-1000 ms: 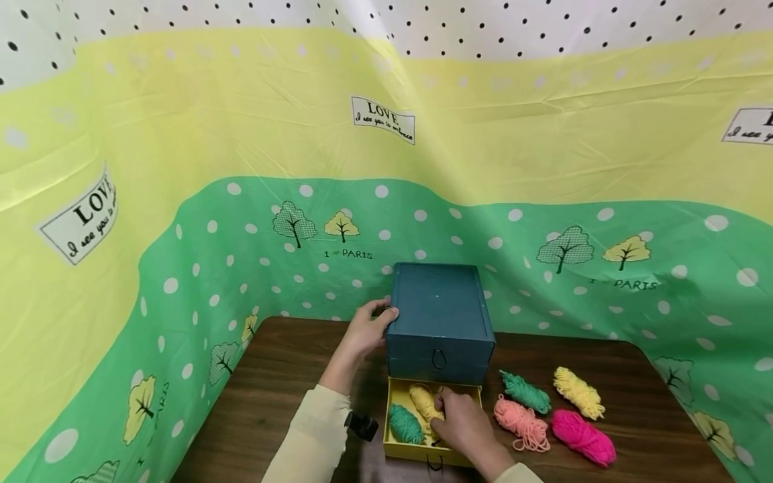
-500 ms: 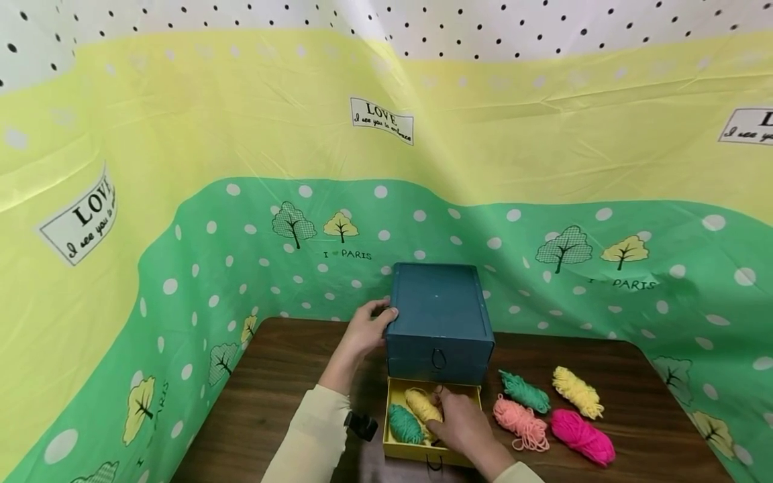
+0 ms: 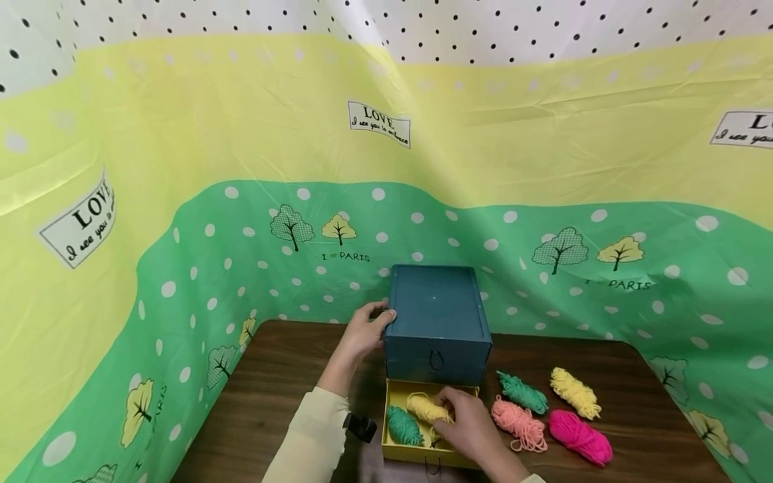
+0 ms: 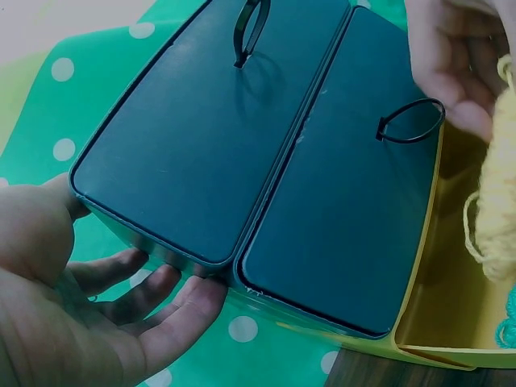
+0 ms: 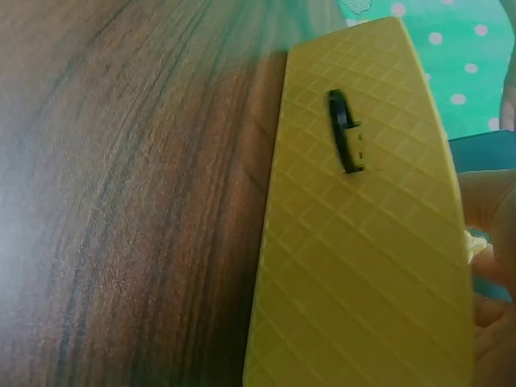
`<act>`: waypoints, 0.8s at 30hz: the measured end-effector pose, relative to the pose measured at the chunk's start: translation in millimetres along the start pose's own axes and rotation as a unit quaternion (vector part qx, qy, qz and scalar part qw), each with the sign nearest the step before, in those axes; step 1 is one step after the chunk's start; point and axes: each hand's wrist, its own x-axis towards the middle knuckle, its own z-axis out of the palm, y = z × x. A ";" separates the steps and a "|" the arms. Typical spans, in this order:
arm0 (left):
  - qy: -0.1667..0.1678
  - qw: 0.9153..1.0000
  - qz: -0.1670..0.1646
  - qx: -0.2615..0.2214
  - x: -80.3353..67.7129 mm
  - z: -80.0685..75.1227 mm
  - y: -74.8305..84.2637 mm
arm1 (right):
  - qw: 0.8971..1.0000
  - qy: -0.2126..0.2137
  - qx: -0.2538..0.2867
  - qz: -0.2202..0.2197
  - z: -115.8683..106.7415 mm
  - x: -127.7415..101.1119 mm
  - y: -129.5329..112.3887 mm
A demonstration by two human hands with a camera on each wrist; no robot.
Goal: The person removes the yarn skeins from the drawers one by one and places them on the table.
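A teal drawer box [image 3: 437,315] stands at the back of the wooden table [image 3: 284,396]. Its yellow bottom drawer [image 3: 394,448] is pulled out toward me. My left hand [image 3: 361,333] presses flat on the box's left side, thumb on the top edge; the left wrist view shows its straight fingers [image 4: 153,310] along the box [image 4: 242,161]. My right hand [image 3: 470,424] is inside the drawer, fingers curled on a yellow yarn skein [image 3: 423,407]. A green skein [image 3: 403,426] lies beside it. The skein [image 4: 493,201] also hangs under that hand [image 4: 455,64].
Right of the box lie a green skein [image 3: 523,393], a yellow skein [image 3: 574,393], a salmon skein [image 3: 519,422] and a magenta skein [image 3: 580,437]. A spotted green and yellow cloth [image 3: 181,221] walls the table. The drawer front [image 5: 363,242] carries a black loop handle [image 5: 347,133].
My right hand has shifted slightly on the yellow skein inside the drawer, nudging it a little. The left hand stays on the box side.
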 end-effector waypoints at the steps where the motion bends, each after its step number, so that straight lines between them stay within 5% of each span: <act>1: 0.000 1.000 -0.002 -0.002 -0.2 0.0 -0.3 | 1.000 0.003 0.004 -0.002 -1.5 -1.8 -0.3; 8: 0.001 1.000 -0.001 0.001 -0.8 0.5 -0.7 | 0.999 0.026 0.040 -0.010 -12.0 -13.7 -2.8; 24: 0.006 1.000 -0.001 0.002 -0.6 1.1 0.5 | 0.992 0.089 0.066 0.053 -37.5 -34.3 1.7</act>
